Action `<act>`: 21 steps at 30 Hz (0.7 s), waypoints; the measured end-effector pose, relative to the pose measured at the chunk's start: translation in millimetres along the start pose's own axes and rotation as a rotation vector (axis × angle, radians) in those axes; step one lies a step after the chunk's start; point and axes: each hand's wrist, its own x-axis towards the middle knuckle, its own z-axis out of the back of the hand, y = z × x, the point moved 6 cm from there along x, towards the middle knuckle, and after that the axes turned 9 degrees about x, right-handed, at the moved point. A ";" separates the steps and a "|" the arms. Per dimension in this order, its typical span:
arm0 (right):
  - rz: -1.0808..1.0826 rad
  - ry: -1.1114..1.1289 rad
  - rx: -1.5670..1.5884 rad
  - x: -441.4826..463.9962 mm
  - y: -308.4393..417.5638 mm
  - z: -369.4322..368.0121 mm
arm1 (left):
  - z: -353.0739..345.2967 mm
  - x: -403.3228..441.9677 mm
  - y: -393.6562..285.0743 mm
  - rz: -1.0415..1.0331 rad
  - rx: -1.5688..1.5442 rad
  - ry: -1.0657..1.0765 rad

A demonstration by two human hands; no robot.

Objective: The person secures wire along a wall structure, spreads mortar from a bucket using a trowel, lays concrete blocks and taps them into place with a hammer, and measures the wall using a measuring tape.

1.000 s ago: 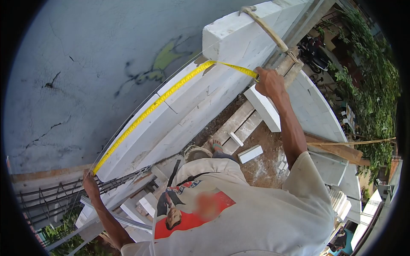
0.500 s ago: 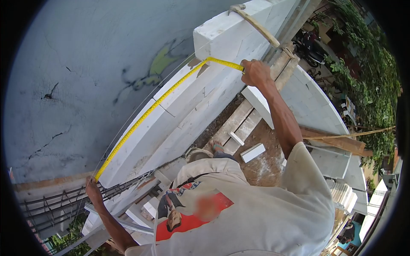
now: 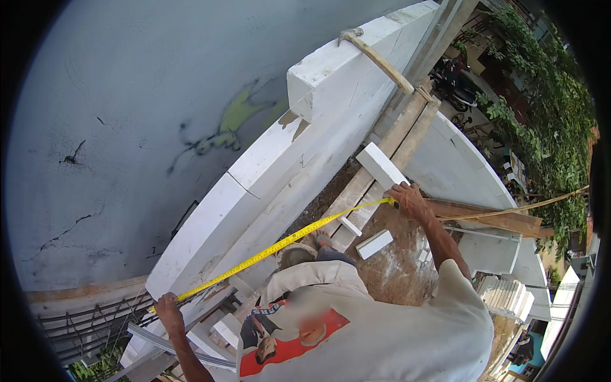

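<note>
A yellow tape measure (image 3: 273,247) stretches taut and slanting across the space in front of my body. Its lower-left end is pinched in my left hand (image 3: 169,313), by the near end of the white block wall (image 3: 210,223). My right hand (image 3: 410,202) grips the other end, where the dark case shows only partly between the fingers. That hand is just below a loose white block (image 3: 380,164) on the planks. On the wall's higher course lies a hammer (image 3: 379,61) with a wooden handle, apart from both hands.
A grey painted wall (image 3: 127,127) rises behind the blocks. Wooden planks (image 3: 372,181) run beside my feet, with small block pieces (image 3: 374,244) nearby. Steel rebar (image 3: 89,325) lies at lower left. Stacked white slabs (image 3: 506,296), a motorcycle (image 3: 455,83) and foliage (image 3: 534,102) are at right.
The tape has come away from the wall's top edge and now spans the air nearer my body. My right hand has moved down and slightly right; my left hand has shifted down and right.
</note>
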 end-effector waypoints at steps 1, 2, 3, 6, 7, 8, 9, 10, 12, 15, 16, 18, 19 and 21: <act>0.036 0.067 -0.001 -11.7 7.7 -6.0 | -10.3 4.3 -23.4 -0.021 0.020 0.044; 0.040 0.061 -0.042 -19.3 22.6 -4.3 | -19.8 11.9 -51.4 -0.075 0.048 0.091; 0.015 0.058 -0.039 -24.0 29.1 -14.5 | -29.8 19.5 -80.1 -0.126 0.077 0.135; 0.128 0.097 -0.030 -29.1 62.0 -52.3 | -44.4 48.2 -171.2 -0.305 -0.099 0.119; 0.152 0.160 0.029 -29.4 77.7 -64.2 | -43.9 59.0 -200.4 -0.365 -0.163 0.124; 0.180 0.223 0.090 -28.7 92.4 -76.8 | -49.1 68.2 -228.4 -0.388 -0.183 0.159; 0.161 0.240 0.155 -25.9 104.8 -87.5 | -49.7 78.1 -256.1 -0.411 -0.200 0.198; 0.177 0.275 0.167 -24.3 118.9 -99.3 | -47.9 85.6 -285.2 -0.470 -0.248 0.226; 0.185 0.317 0.197 -18.9 148.4 -114.8 | -47.3 97.5 -341.8 -0.581 -0.335 0.270; 0.173 0.349 0.311 -19.9 183.0 -138.4 | -66.1 98.6 -410.3 -0.691 -0.383 0.410; 0.174 0.350 0.372 -21.6 189.7 -149.6 | -75.8 96.6 -430.0 -0.720 -0.377 0.437; 0.120 0.449 0.489 -22.4 201.5 -165.5 | -106.4 86.9 -459.5 -0.725 -0.388 0.563; 0.078 0.459 0.529 -20.5 201.0 -177.8 | -126.0 79.4 -474.1 -0.767 -0.377 0.603; 0.006 0.547 0.597 -25.7 199.9 -213.6 | -163.1 69.4 -491.8 -0.676 -0.376 0.660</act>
